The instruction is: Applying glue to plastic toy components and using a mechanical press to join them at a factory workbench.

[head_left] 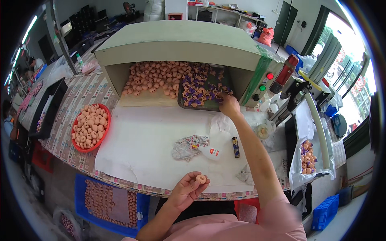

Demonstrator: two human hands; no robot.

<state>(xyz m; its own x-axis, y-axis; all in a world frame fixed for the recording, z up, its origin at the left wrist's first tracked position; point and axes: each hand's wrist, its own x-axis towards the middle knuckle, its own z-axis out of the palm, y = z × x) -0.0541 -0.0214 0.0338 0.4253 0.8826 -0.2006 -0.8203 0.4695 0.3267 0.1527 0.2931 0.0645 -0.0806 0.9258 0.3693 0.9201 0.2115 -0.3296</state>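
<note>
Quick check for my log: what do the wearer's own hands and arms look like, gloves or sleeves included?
Both the left hand and the right hand are ungloved, with no watch or bracelet showing. The forearms are bare. A plain-looking pink sleeve covers the upper right arm; part of it is blurred, hiding any markings there.

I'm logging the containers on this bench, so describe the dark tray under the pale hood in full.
The dark tray is shallow and rectangular, with rounded corners and a raised rim; metal or plastic, I can't tell. It appears to lie flat in the right part of the pale hood, right of a heap of round peach pieces. Small purple-and-peach pieces cover much of its bottom. The right hand reaches in near its front right corner; whether the fingers touch it is unclear.
</note>
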